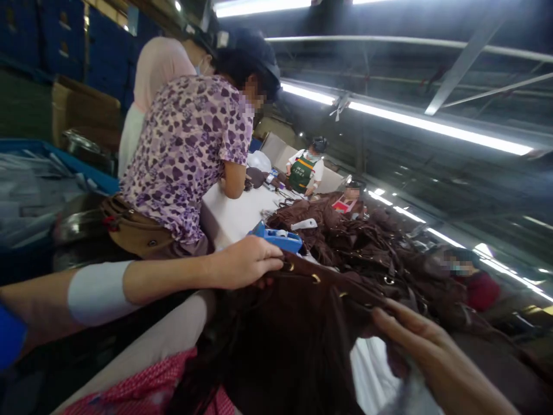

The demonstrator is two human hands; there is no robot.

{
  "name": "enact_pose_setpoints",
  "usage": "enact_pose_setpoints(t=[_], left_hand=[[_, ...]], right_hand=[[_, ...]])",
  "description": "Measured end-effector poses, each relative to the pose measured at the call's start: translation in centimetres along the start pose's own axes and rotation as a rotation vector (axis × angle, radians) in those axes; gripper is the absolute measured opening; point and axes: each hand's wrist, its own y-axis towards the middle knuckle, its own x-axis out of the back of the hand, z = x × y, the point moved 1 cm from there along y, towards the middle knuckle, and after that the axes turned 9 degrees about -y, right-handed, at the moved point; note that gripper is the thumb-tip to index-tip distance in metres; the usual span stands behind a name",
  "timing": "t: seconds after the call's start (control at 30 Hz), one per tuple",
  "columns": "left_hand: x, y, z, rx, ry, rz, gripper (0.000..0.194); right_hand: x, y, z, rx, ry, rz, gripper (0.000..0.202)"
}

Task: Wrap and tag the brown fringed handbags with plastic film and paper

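Note:
A dark brown fabric bag [298,328] with brass eyelets along its upper edge hangs in front of me. My left hand [244,265] pinches that edge at its left end, fingers closed. Farther right, the fingers of my right hand [415,334] are also closed on the same edge, with the thumb on the near side. The edge is stretched between both hands. Just beyond my left hand sits a blue tape dispenser [281,237]. Whitish material [374,369] shows below the edge near my right hand; I cannot tell what it is.
A large pile of brown bags [345,239] with metal rings covers the right of the white table [233,213]. A white-handled tool [304,224] lies on it. A co-worker in a patterned shirt [185,138] leans over at left. Behind stands a blue bin [97,180].

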Motion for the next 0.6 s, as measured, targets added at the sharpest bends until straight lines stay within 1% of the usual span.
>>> enact_pose_setpoints(t=[0.03,0.07,0.13,0.2,0.27,0.3,0.37,0.43,0.47,0.53,0.57,0.6], left_hand=[[-0.2,-0.9,2.2,0.065,-0.018,-0.019,0.022],[-0.5,-1.7,4.4,0.108,-0.017,-0.042,0.022],[-1.2,-3.4,8.6,0.198,-0.089,-0.106,0.02],[-2.3,-5.1,12.4,0.352,-0.289,-0.146,0.022],[-3.7,-6.7,15.4,0.501,-0.466,-0.165,0.03],[-4.4,-7.5,16.6,0.558,-0.516,-0.172,0.034],[-5.7,-9.0,18.4,0.654,-0.576,-0.193,0.038],[-6.7,-10.2,19.3,0.735,-0.685,-0.227,0.041],[-7.0,-10.6,19.5,0.761,-0.755,-0.239,0.044],[-7.5,-11.2,19.4,0.77,-0.886,-0.251,0.048],[-7.6,-11.4,19.1,0.761,-0.93,-0.248,0.049],[-7.7,-11.4,18.9,0.752,-0.963,-0.243,0.05]], right_hand=[[-2.4,-0.2,-0.4,-0.013,0.016,0.093,0.061],[-4.7,-0.4,-1.1,0.001,0.015,0.119,0.059],[-8.8,-0.9,-3.2,0.083,-0.045,0.053,0.054],[-12.7,-1.7,-6.0,0.104,-0.074,0.033,0.05],[-16.4,-2.9,-8.9,0.083,-0.078,0.094,0.045],[-18.0,-3.7,-10.3,0.066,-0.073,0.121,0.043],[-20.9,-5.1,-12.4,0.027,-0.092,0.13,0.04],[-22.7,-6.4,-13.8,0.011,-0.209,0.084,0.041],[-23.1,-6.9,-14.1,0.03,-0.312,0.057,0.042],[-23.2,-7.8,-14.0,0.116,-0.499,-0.035,0.049],[-23.1,-8.3,-13.7,0.16,-0.533,-0.102,0.051],[-23.0,-8.8,-13.1,0.186,-0.51,-0.167,0.049]])
